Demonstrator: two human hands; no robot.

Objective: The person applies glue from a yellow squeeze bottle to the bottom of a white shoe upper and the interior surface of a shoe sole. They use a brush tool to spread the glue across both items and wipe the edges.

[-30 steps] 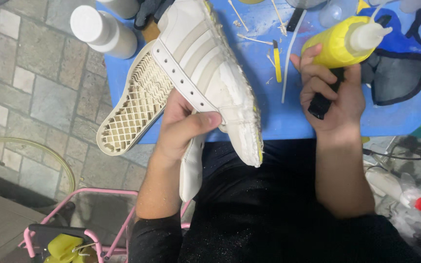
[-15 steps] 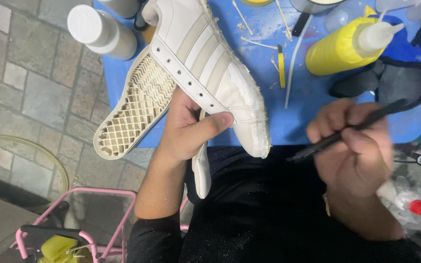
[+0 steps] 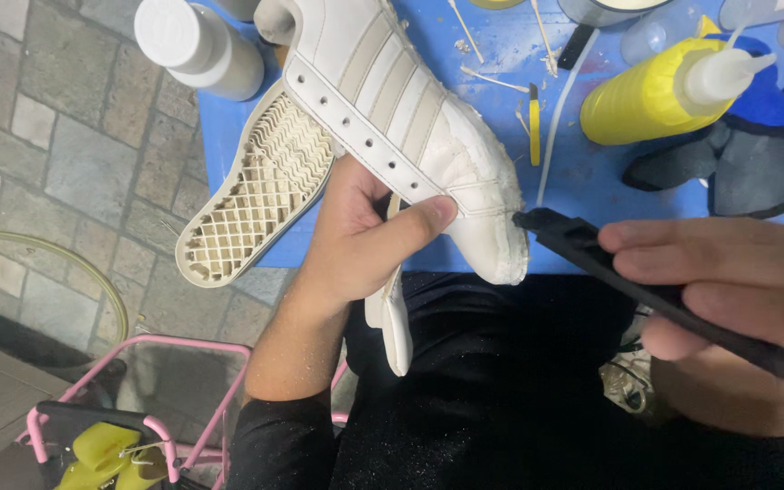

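1. Two bare hands work at the near edge of a blue surface (image 3: 583, 195). The left hand (image 3: 356, 245) is closed in a grip on a white sneaker (image 3: 401, 118) with beige stripes, thumb pressed across its side. The right hand (image 3: 728, 281) is closed around a slim black tool (image 3: 646, 281), fingers laid along its handle.

2. The sneaker hangs over the near edge of the surface, toe toward the person's lap, sole turned left so its cream lattice tread (image 3: 256, 191) shows. The left grip sits around the middle of the shoe; the toe cap (image 3: 496, 245) juts past the thumb to the right. A loose white tongue or insole piece (image 3: 392, 322) dangles below the hand.

3. The tool's tip (image 3: 524, 218) touches or all but touches the toe seam, just right of the left thumb. The tip is too small to tell whether it is a brush or a blade.

4. Likely risks: the tip could skid off the rounded toe toward the left thumb, since the two sit near each other. The shoe is held in the air rather than braced, so a push could twist it in the grip.

5. A yellow squeeze bottle (image 3: 655, 91) lies on its side toward the far right of the surface, and a white-capped bottle (image 3: 197, 45) stands at the far left corner; a swinging heel could knock the latter.
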